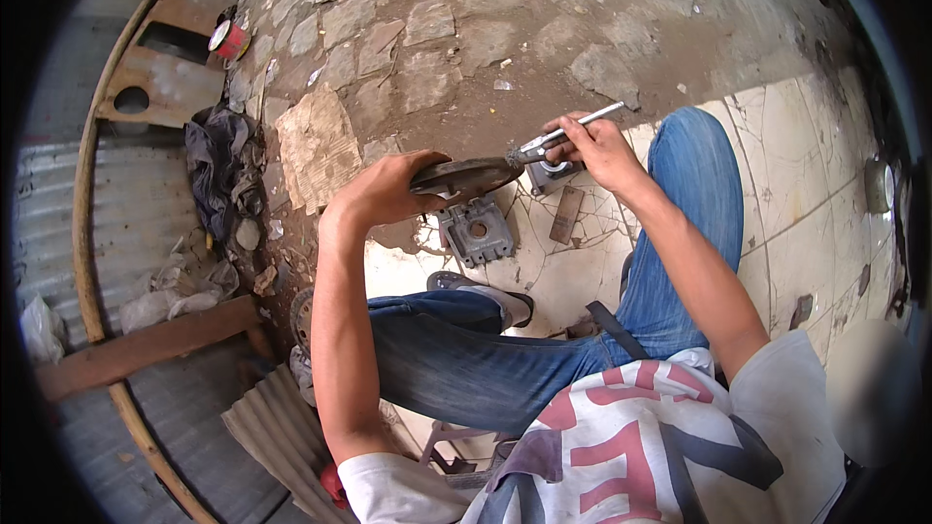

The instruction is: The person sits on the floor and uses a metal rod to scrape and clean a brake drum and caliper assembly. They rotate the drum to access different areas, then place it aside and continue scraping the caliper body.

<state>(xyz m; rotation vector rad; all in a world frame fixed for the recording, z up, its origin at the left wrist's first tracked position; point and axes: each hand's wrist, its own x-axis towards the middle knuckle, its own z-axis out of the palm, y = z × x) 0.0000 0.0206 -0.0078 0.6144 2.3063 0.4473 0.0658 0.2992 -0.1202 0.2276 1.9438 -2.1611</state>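
My left hand is closed around the edge of a dark, flat, round metal piece, which it holds tilted above the floor. In the fingers of my right hand is a slim silver tool, its dark end meeting the right edge of the round piece. What kind of tool it is, I cannot tell. Below the round piece lies a grey metal casting with a round hole in its middle. Another metal part sits under my right hand, partly hidden. Near it rests a small flat brown strip.
Cracked white tiles cover the floor around my legs, with stone paving beyond. To the left are a torn cardboard sheet, a dark cloth, a red tin, a wooden pole and corrugated metal sheets.
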